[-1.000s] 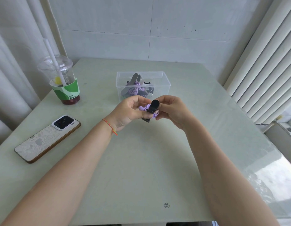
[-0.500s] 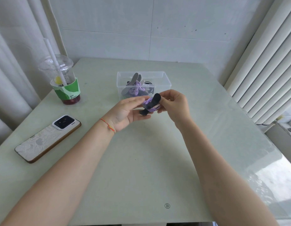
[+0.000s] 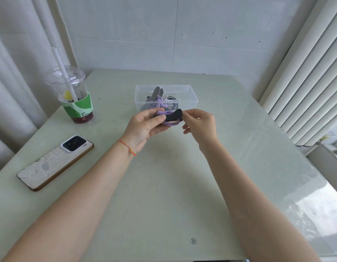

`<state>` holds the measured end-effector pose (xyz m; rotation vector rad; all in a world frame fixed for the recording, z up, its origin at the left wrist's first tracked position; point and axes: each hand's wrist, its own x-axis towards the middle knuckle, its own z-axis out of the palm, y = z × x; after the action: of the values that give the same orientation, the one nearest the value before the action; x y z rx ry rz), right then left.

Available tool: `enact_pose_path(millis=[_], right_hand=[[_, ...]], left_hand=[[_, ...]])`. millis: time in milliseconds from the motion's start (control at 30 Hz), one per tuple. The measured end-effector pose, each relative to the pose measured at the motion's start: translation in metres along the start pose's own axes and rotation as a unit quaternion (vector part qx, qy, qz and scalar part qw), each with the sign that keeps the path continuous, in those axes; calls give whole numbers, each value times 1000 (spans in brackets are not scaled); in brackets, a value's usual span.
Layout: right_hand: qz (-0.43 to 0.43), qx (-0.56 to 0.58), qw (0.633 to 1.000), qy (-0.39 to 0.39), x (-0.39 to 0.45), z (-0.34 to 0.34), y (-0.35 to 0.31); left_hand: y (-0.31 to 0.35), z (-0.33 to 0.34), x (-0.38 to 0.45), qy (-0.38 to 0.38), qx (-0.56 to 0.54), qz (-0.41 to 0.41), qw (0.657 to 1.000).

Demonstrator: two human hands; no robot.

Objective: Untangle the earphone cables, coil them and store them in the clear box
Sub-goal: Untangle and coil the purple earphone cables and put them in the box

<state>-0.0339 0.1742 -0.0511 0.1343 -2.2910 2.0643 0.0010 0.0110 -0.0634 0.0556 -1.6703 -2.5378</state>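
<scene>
The table (image 3: 163, 195) fills most of the frame, and the clear box (image 3: 192, 100) sits at centre, a little above the middle, open-topped, with purple and dark cables and grey straps already inside. Just below its near wall, held up off the table, is the coiled purple earphone cable (image 3: 170, 123), with a black strap (image 3: 170, 115) lying across it, long axis running left to right and tipped up slightly at the right end. The left hand (image 3: 145, 127) grasps the bundle from the left, thumb over the strap. The right hand (image 3: 200, 122) pinches the strap's raised right tip. The box lies straight beyond both hands, near them, so the drop looks like a short forward reach, with the left hand the one carrying the coil.
</scene>
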Motion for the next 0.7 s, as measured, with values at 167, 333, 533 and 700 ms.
enact_pose_path(millis=[167,333,533,700], right_hand=[[28,18,997,-76,0,-1,-2],[60,-23,988,-144,-3,1,-1],[103,-70,957,-261,0,-11,-2],[64,-167,960,-215,0,-8,1]], left_hand=[[-3,-1,1,53,55,17,997],[-4,-6,2,55,167,44,983],[-3,-10,1,-9,271,69,960],[-3,-10,2,-12,347,95,933]])
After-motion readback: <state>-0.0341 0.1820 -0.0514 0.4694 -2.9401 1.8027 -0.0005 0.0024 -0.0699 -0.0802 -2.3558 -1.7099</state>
